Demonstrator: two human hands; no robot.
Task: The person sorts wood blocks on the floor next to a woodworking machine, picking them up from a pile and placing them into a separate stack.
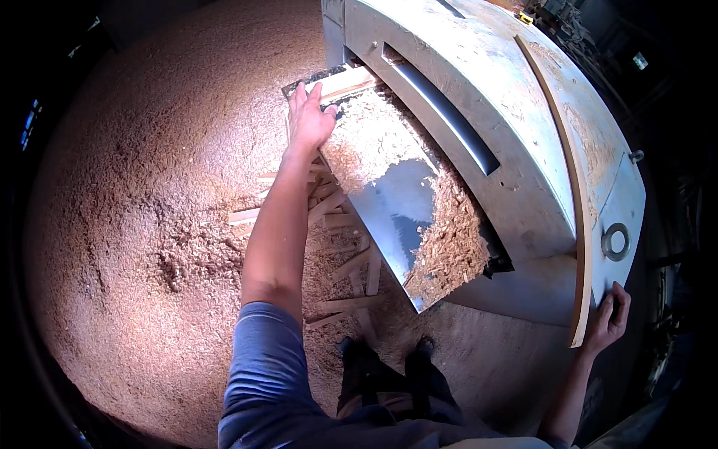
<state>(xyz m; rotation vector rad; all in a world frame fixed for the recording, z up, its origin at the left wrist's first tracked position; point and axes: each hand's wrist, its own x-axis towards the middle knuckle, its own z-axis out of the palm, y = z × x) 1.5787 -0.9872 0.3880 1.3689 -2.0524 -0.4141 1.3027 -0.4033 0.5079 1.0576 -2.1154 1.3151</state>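
Observation:
My left hand (pixel 308 120) reaches to the far end of a metal infeed table (pixel 389 202). Its fingers are spread and lie against a pale wooden piece (pixel 342 84), whose far end meets the opening in the machine's side. Wood chips (pixel 374 135) cover much of the table, and a bare patch of metal shows in the middle. At the lower right, my right hand (pixel 609 322) rests by the edge of the large metal machine (pixel 516 120), fingers loosely bent and apart. Close beside it is the lower end of a long thin wooden strip (pixel 562 157) lying across the machine's top.
Several loose wooden offcuts (pixel 348 262) lie on the floor beside and below the table. Wood shavings (pixel 149 187) blanket the floor to the left. The machine's side has a long curved slot (pixel 445 112); a round metal ring (pixel 615 242) sits near my right hand.

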